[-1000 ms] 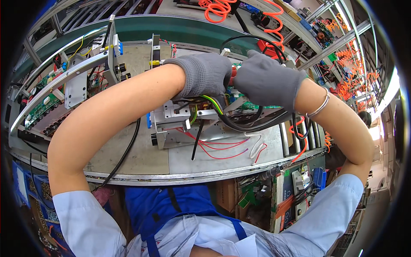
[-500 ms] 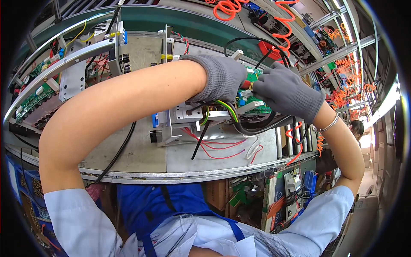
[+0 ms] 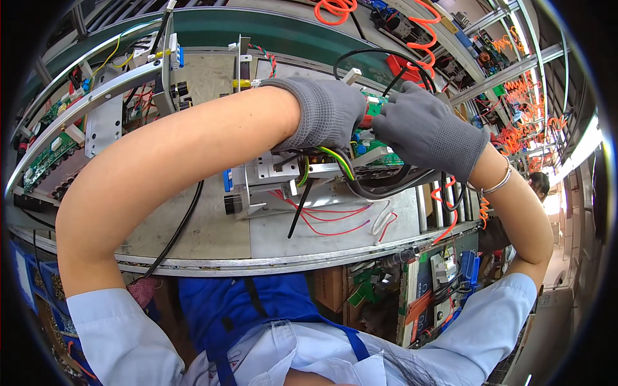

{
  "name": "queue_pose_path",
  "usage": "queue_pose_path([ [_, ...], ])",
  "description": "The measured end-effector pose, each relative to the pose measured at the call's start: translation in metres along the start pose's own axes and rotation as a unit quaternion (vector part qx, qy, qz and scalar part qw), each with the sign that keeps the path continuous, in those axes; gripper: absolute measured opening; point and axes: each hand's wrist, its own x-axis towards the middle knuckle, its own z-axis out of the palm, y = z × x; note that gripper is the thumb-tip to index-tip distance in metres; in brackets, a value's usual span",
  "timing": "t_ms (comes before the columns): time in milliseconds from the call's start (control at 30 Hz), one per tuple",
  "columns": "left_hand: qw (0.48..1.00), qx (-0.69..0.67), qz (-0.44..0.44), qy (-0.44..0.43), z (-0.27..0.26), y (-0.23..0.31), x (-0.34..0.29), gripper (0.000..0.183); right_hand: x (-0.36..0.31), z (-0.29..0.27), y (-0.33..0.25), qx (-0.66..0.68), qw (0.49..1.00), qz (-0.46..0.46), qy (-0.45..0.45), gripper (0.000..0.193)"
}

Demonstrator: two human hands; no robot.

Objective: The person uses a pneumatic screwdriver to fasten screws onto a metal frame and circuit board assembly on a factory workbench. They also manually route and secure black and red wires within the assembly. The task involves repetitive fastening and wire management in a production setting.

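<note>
Both my hands wear grey knit gloves and meet over an open metal-framed electrical unit. My right hand [image 3: 421,125] is curled into a fist above the unit's green circuit board [image 3: 375,101]; whatever its fingers grip is hidden. Close on its left, my left hand [image 3: 331,112] reaches over the frame, its fingertips out of sight behind the hand. A small red piece [image 3: 365,122] shows in the gap between the gloves; I cannot tell what it is. Below my left wrist, a yellow-green wire [image 3: 338,161] and thick black cables [image 3: 380,192] loop out of the unit.
A second open unit [image 3: 106,119] with boards and wiring stands at the left. Thin red wires [image 3: 335,225] lie on the metal worktop [image 3: 290,241]. Coiled orange air hoses [image 3: 421,38] hang at the upper right. A green conveyor belt [image 3: 219,29] runs behind.
Both gloved hands have shifted slightly left, staying close together over the board. The unit beneath them has also moved a little left.
</note>
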Motion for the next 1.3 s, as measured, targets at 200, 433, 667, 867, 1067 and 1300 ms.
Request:
queue_pose_path([
  [200,1.000,0.005,-0.006,-0.008,0.001,-0.001,0.003,0.040,0.000,0.001,-0.002,-0.019,1.000,0.008,0.017,0.007],
  [433,1.000,-0.003,-0.004,-0.004,-0.002,0.003,-0.002,0.035,0.000,0.006,0.001,-0.047,0.998,-0.003,0.034,0.005],
  [667,1.000,0.001,0.003,-0.013,-0.005,0.006,-0.004,0.032,0.003,0.008,-0.001,-0.074,0.997,-0.014,0.032,0.005],
  [867,1.000,0.008,0.007,-0.009,-0.003,0.003,-0.003,0.029,0.009,0.003,0.004,-0.014,0.999,-0.035,0.031,0.006],
  [1067,1.000,0.005,0.015,-0.025,-0.006,0.012,-0.005,0.030,0.008,0.008,0.010,0.048,0.997,-0.052,0.028,0.008],
  [1300,1.000,-0.013,-0.012,-0.011,-0.003,0.006,0.000,0.035,0.023,0.000,0.010,0.033,0.993,-0.113,0.033,0.013],
])
